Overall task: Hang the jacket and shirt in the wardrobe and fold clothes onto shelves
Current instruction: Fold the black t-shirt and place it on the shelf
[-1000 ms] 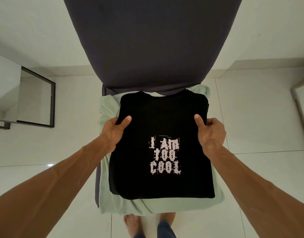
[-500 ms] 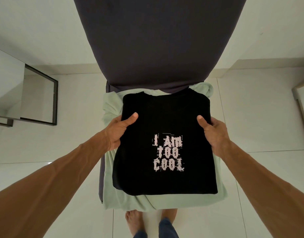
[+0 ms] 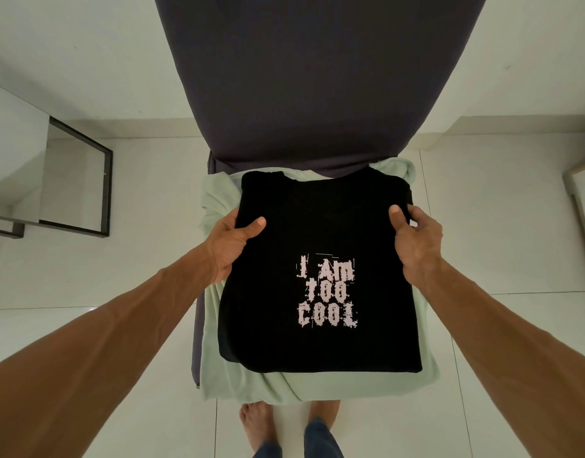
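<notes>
A folded black T-shirt [image 3: 321, 233] with pale lettering "I AM TOO COOL" lies flat on a pale green garment [image 3: 317, 388], which covers the seat of a dark grey chair [image 3: 304, 77]. My left hand [image 3: 231, 246] grips the shirt's left edge, thumb on top and fingers under. At the right edge my right hand [image 3: 416, 242] holds the shirt the same way. The green garment shows around the shirt at the left, front and back right corner.
The chair's tall backrest stands directly ahead against a white wall. A black metal frame with a white panel [image 3: 76, 180] stands on the tiled floor at left. Some pale furniture edge [image 3: 582, 200] is at far right. My bare feet [image 3: 261, 428] are below the seat.
Both hands have closed further onto the shirt's side edges, fingers tucked under. The shirt has barely shifted on the green garment.
</notes>
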